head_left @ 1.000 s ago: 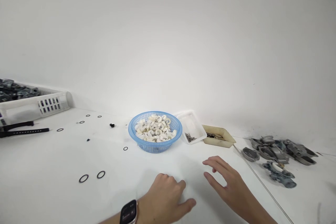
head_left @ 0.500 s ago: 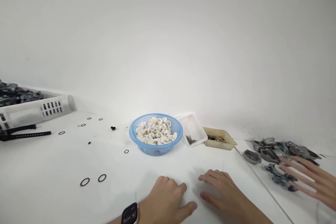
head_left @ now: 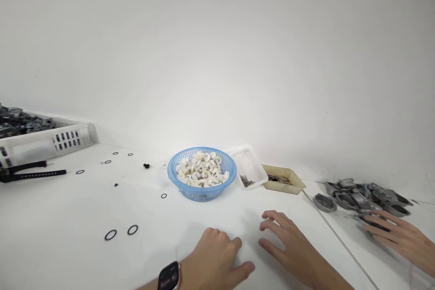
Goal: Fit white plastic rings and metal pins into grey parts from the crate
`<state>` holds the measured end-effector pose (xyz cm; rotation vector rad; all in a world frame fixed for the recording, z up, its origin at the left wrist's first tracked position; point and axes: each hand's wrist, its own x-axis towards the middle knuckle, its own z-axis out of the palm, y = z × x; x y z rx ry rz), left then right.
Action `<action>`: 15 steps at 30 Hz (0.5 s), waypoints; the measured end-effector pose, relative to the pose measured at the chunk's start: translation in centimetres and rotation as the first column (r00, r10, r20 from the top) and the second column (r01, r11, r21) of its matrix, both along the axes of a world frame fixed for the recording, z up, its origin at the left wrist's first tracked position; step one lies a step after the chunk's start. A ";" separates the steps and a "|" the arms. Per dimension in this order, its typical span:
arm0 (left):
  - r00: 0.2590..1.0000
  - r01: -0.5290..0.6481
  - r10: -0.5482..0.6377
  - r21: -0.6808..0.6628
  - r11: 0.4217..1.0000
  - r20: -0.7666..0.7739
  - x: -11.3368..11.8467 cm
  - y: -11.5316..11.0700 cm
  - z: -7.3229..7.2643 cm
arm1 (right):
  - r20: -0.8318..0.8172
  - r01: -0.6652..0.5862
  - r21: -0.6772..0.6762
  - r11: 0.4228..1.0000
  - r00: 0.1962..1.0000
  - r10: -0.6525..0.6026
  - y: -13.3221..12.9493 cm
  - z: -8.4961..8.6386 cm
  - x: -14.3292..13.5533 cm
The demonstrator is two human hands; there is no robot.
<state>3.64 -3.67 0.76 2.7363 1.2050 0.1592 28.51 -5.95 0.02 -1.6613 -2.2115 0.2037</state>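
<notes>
My left hand, with a watch on its wrist, rests low over the white table, thumb apart from the curled fingers and nothing visible in it. To its right is my right hand, fingers spread and slightly bent, holding nothing. Beyond both hands stands a blue basket full of white curved pieces. Beside it, a white tray holds small metal pins, and a yellowish tray has thin dark items inside.
At the right, another person's hand is over grey metal parts. Several black rings lie on the left of the table. Far left are a white crate of dark parts and black straps. A thin rod crosses the right side.
My right hand has lifted slightly, its fingers spreading more. My left hand is nearly unmoved. The other person's hand has shifted down, and the grey parts beneath it have moved.
</notes>
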 end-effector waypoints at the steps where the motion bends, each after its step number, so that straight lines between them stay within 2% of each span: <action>1: 1.000 -0.001 0.001 0.000 1.000 0.001 0.0 0.0 0.0 | -0.007 0.006 0.003 1.000 1.000 -0.006 0.0 0.0 0.0; 6: 1.000 -0.007 0.007 0.011 1.000 -0.003 0.0 0.1 -0.5 | 0.011 0.001 -0.097 0.995 1.000 0.000 -0.1 0.0 0.2; 11: 1.000 -0.002 0.002 0.021 1.000 0.000 0.1 0.3 -0.5 | -0.010 0.002 -0.051 0.999 1.000 -0.002 -0.3 0.6 -0.1; 15: 1.000 0.012 -0.012 0.022 1.000 -0.011 0.2 0.3 -0.3 | -0.010 -0.003 -0.079 0.997 1.000 0.002 -0.4 1.3 -0.4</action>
